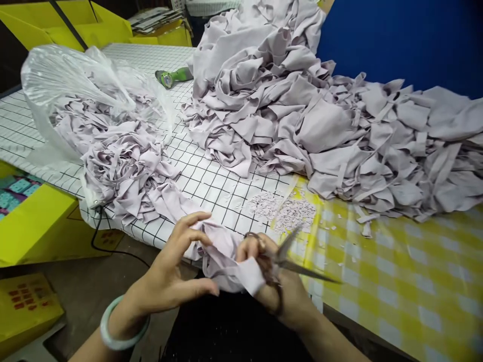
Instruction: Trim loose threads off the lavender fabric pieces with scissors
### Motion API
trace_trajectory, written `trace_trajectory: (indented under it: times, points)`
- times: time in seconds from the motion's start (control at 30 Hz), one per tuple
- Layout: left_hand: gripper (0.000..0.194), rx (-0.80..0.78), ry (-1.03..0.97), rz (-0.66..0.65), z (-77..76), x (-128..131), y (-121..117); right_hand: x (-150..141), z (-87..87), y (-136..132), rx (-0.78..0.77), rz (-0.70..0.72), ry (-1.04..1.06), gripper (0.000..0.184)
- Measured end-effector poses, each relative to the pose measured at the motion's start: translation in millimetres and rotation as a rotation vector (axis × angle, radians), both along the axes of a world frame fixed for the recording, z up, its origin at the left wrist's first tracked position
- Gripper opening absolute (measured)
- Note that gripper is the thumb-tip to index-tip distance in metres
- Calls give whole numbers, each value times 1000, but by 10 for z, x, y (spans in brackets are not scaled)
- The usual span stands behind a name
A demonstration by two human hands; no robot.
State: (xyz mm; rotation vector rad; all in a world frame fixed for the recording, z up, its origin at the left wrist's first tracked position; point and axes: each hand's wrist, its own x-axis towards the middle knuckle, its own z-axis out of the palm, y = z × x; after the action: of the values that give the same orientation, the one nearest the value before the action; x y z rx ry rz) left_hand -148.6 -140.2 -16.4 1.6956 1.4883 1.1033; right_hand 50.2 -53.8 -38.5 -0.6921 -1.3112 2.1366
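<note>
My left hand (177,269), a pale green bangle at its wrist, is open with thumb and fingers spread beside a pale lilac piece of fabric (222,246). Whether its fingertips touch the cloth I cannot tell. A pair of scissors (289,256) is held in my right hand (279,281), the blades apart and pointing right, slightly blurred. The same hand's thumb and finger appear to pinch the fabric, a strip end of which hangs over it. This cloth lies at the table's near edge, above my lap.
A large heap of lilac fabric pieces (271,105) covers the back and right. More cloth spills from a clear plastic bag (49,80) at left. Tiny clippings (294,213) lie before me. A green-handled tool (173,76) sits on the grid cloth (204,178). Yellow boxes (37,226) stand left.
</note>
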Motion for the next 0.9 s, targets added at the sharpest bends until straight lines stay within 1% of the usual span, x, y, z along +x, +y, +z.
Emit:
trace_trajectory:
  times: [0.03,0.07,0.1,0.13,0.17,0.2,0.23,0.3,0.33,0.37,0.4,0.47,0.5,0.53,0.57,0.6,0.63,0.67,0.7,0.73,0.77,0.8,0.83,0.87,0.9]
  points:
    - [55,25,91,-29,-42,-5,1,65,69,25,-33,-23,47,36]
    - [55,25,151,-116,-68,18,19,158,142,51,-49,-54,106,38]
    - [46,5,162,-229,-73,68,53,267,215,72,-41,-103,162,39]
    - [33,-31,111,-324,-59,145,104,379,283,84,6,-167,205,38]
    - [22,-78,6,-379,-27,243,173,486,340,87,86,-246,210,37]
    - [15,-133,-145,-381,18,358,260,580,381,82,176,-321,165,36]
    - [12,-190,-327,-349,70,483,367,661,401,76,254,-389,78,37]
    - [9,-288,-683,-288,178,758,641,794,382,98,348,-509,-121,39]
    - [10,-322,-807,-293,229,908,808,859,354,142,380,-589,-185,37]
    - [22,-335,-870,-327,276,1067,992,931,326,217,415,-697,-218,35]
    - [40,-334,-871,-381,322,1236,1194,1013,309,327,465,-824,-220,33]
    - [73,-306,-755,-514,423,1601,1647,1214,355,660,565,-1073,-203,31]
    - [82,-283,-680,-583,484,1793,1899,1329,428,883,594,-1166,-205,30]
    - [84,-258,-617,-643,554,1986,2167,1452,535,1138,618,-1218,-202,30]
    - [78,-227,-584,-684,632,2171,2444,1582,667,1419,672,-1291,-215,28]
    - [70,-163,-592,-656,710,2341,2722,1717,812,1714,779,-1407,-243,29]
    - [65,-84,-629,-573,779,2488,2986,1856,954,2008,893,-1515,-315,31]
    - [66,-51,-656,-491,827,2603,3219,1996,1079,2283,940,-1564,-441,33]
    - [66,-48,-658,-409,842,2677,3399,2131,1171,2522,907,-1499,-600,32]
    - [65,-58,-635,-317,814,2708,3507,2253,1220,2708,846,-1442,-663,34]
    - [64,-82,-591,-240,739,2692,3530,2355,1222,2833,803,-1413,-701,35]
    - [61,-114,-531,-189,620,2635,3460,2430,1175,2892,769,-1364,-728,35]
    - [57,-144,-466,-171,463,2544,3297,2472,1086,2889,755,-1330,-725,37]
    - [50,-177,-403,-178,282,2430,3055,2482,962,2833,758,-1300,-713,37]
    - [42,-207,-351,-246,93,2307,2755,2461,814,2740,789,-1262,-691,38]
